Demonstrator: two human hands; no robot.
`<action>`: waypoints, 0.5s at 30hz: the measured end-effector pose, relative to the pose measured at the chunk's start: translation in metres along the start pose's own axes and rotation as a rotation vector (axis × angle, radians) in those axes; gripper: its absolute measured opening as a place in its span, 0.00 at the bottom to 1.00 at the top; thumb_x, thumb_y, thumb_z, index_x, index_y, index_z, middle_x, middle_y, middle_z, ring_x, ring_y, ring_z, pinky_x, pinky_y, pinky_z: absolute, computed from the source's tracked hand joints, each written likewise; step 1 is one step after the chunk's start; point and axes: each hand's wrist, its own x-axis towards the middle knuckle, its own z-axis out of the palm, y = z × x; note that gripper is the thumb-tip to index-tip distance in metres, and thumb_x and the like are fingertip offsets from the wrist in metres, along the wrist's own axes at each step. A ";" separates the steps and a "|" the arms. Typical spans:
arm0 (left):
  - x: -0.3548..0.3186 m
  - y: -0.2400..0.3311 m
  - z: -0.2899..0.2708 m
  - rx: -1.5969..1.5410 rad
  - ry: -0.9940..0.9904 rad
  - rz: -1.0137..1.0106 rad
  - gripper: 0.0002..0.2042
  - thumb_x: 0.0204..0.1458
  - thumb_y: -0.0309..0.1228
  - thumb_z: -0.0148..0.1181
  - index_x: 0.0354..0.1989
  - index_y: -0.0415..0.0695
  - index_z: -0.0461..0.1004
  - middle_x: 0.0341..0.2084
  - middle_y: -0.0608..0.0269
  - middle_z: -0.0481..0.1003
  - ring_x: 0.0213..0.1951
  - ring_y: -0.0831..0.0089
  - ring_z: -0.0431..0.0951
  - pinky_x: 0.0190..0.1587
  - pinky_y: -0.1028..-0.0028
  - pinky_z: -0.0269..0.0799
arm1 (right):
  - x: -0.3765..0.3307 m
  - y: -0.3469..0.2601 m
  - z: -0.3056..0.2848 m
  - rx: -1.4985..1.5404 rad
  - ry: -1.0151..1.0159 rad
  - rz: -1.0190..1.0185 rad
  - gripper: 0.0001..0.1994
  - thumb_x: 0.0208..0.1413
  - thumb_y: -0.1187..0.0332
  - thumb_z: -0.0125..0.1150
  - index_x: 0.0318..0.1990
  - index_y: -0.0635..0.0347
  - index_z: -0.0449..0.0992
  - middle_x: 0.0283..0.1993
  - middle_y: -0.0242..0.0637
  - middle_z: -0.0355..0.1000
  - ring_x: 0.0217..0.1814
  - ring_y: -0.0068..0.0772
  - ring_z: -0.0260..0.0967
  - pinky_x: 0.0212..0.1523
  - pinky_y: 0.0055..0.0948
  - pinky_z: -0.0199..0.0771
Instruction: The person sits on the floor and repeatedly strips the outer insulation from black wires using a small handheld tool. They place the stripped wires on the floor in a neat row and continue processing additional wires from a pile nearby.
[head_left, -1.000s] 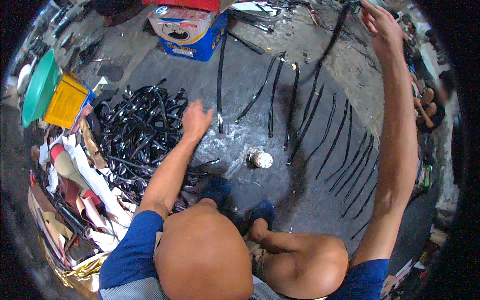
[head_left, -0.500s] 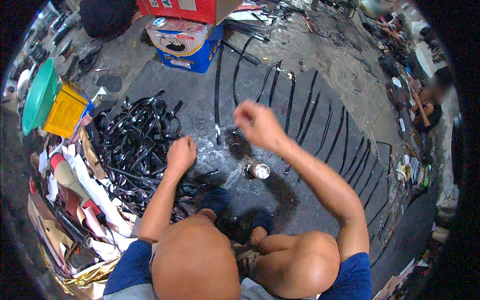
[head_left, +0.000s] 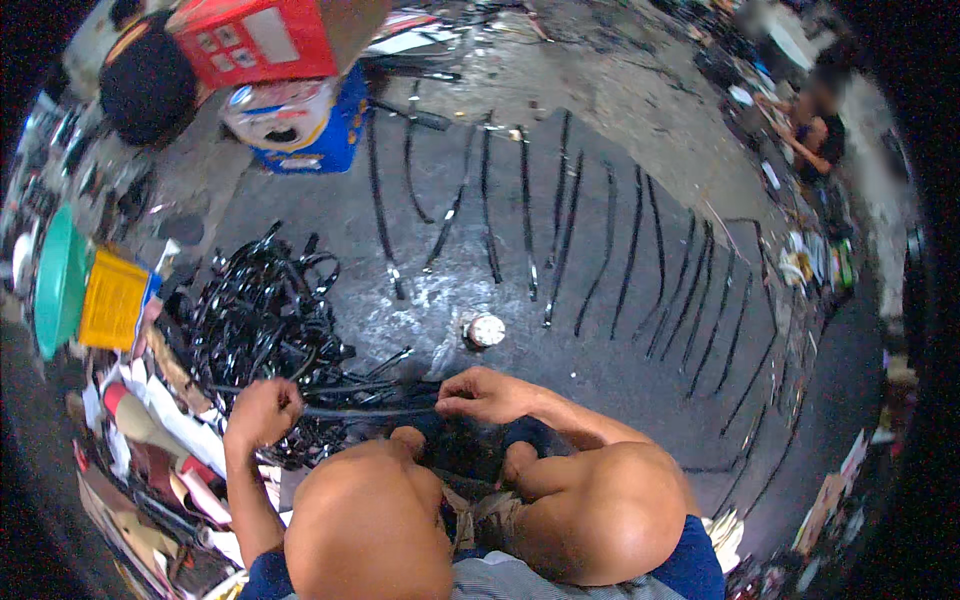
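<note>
So, most of the middle of the frame is taken up by a dark sheet point(head_left: 300, 205) spread on the ground. A big tangled heap of black strips point(head_left: 260, 320) is piled at centre left, and a red box point(head_left: 262, 45) is perched on a blue-and-white box point(head_left: 345, 125) up at upper left. Both hands are kept busy at lower centre: one black strip point(head_left: 370, 412) is stretched between them, pinched in the right hand point(head_left: 485, 395), with its other end gripped in the curled left hand point(head_left: 265, 412). Just above, a small round can point(head_left: 487, 330) with a white top is parked.

Progress-wise, a good run of laid-out strips point(head_left: 527, 205) is already fanned from upper centre to lower right, roughly side by side. Plenty is left tangled in the heap, so probably nowhere near finished.

Harder to make out: the held ends are covered by the fingers, the bottom of the heap is blocked by the knees, and the strips at far right get blurred near the rim. What's inside the can can't be told.
</note>
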 end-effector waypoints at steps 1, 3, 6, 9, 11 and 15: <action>0.002 0.003 0.004 0.153 -0.043 -0.135 0.07 0.47 0.29 0.58 0.31 0.42 0.81 0.26 0.46 0.79 0.36 0.53 0.82 0.41 0.59 0.76 | -0.008 0.012 0.001 -0.021 0.010 0.005 0.15 0.68 0.59 0.54 0.40 0.63 0.78 0.27 0.28 0.70 0.29 0.19 0.63 0.30 0.27 0.65; 0.001 0.028 0.012 0.366 -0.075 -0.273 0.14 0.41 0.25 0.63 0.40 0.44 0.82 0.49 0.47 0.77 0.48 0.48 0.79 0.51 0.57 0.76 | -0.007 0.034 0.009 -0.058 0.016 -0.079 0.16 0.66 0.57 0.58 0.39 0.63 0.79 0.28 0.33 0.73 0.29 0.24 0.66 0.32 0.33 0.68; 0.042 0.072 0.065 -0.048 0.073 0.443 0.26 0.46 0.30 0.67 0.58 0.43 0.74 0.55 0.48 0.74 0.54 0.52 0.76 0.60 0.60 0.70 | -0.024 0.058 0.016 -0.150 0.102 0.008 0.17 0.63 0.55 0.59 0.37 0.64 0.79 0.27 0.41 0.73 0.28 0.28 0.67 0.32 0.36 0.69; 0.077 0.104 0.126 -0.725 -0.323 0.573 0.22 0.55 0.34 0.65 0.57 0.40 0.74 0.46 0.53 0.79 0.47 0.66 0.79 0.54 0.66 0.73 | -0.012 0.082 0.024 -0.193 0.193 0.028 0.18 0.62 0.55 0.60 0.36 0.65 0.79 0.26 0.43 0.74 0.27 0.30 0.68 0.32 0.38 0.69; 0.106 0.105 0.158 -0.649 -0.506 0.442 0.17 0.58 0.34 0.62 0.52 0.39 0.76 0.38 0.57 0.81 0.39 0.72 0.79 0.46 0.70 0.74 | -0.016 0.081 0.014 -0.189 0.204 0.107 0.19 0.59 0.54 0.63 0.34 0.66 0.79 0.24 0.44 0.74 0.25 0.33 0.69 0.31 0.39 0.70; 0.126 0.093 0.176 -0.819 -0.263 0.403 0.11 0.59 0.33 0.58 0.42 0.38 0.80 0.26 0.66 0.79 0.26 0.79 0.76 0.30 0.77 0.71 | -0.024 0.125 -0.001 -0.213 0.538 0.307 0.20 0.51 0.55 0.72 0.40 0.64 0.77 0.29 0.41 0.74 0.30 0.35 0.72 0.36 0.39 0.74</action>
